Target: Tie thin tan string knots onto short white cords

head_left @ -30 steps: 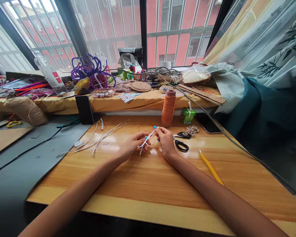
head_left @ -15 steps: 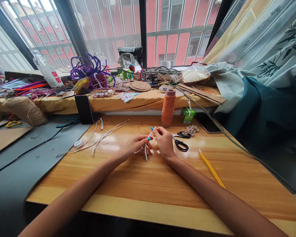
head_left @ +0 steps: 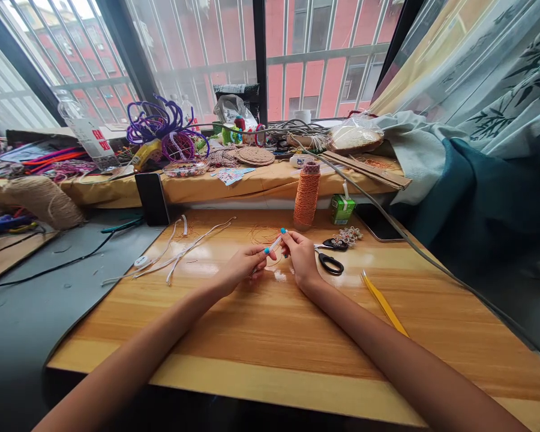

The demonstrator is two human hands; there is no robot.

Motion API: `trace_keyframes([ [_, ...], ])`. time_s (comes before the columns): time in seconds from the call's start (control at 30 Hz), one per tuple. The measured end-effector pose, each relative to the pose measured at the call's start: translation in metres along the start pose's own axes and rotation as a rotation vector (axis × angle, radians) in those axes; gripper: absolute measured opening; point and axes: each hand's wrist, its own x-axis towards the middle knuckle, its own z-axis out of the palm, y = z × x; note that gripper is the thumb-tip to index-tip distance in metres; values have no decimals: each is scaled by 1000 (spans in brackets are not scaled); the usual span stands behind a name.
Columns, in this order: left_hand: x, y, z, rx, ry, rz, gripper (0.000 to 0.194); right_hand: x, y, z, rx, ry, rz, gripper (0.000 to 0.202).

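On the near half of the wooden table [head_left: 261, 336], two bare forearms reach in from the front edge and meet just short of the middle. The left hand [head_left: 240, 268] has its fingers curled in, thumb and forefinger pinched on the lower end of a short white strip [head_left: 274, 244]. The right hand [head_left: 302, 257] pinches the upper end of the same strip between fingertips, the rest of its fingers loosely bent. So the strip sits tilted between both hands, a little above the tabletop. Just beside the right hand lie black-handled scissors [head_left: 329, 261], and to the right of them a yellow stick [head_left: 384, 303] lies slantwise on the wood. Left of the hands, several loose white strips [head_left: 180, 252] trail across the table toward a grey mat [head_left: 36, 306]. Farther back stand an upright spool of orange cord [head_left: 306, 195] and a small green carton [head_left: 343, 208], near each other, with a dark phone [head_left: 152, 198] propped against the ledge. Beyond, the ledge is heaped with craft stuff: a purple wire tangle [head_left: 164, 126], a roll of jute twine [head_left: 45, 201], and woven mats [head_left: 255, 156] under the barred window
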Motion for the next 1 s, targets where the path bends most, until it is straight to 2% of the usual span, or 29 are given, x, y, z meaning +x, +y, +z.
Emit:
trace_keyframes([
  [0.33,0,0,8,197,-2,-166,16,12,2,-7,386,135,132,8],
  [0.47,-1,-2,11,260,19,-138,17,15,3,-7,413,158,118,6],
  [0.63,-5,-5,18,335,81,-26,23,14,4,-7,399,173,100,7],
  [0.73,-6,-6,20,348,61,9,26,13,3,-7,400,181,99,7],
  [0.87,-7,-5,21,261,24,-59,22,12,1,-7,404,185,104,6],
  [1.0,-11,-3,27,181,-128,-128,15,10,-1,-7,381,164,91,8],
])
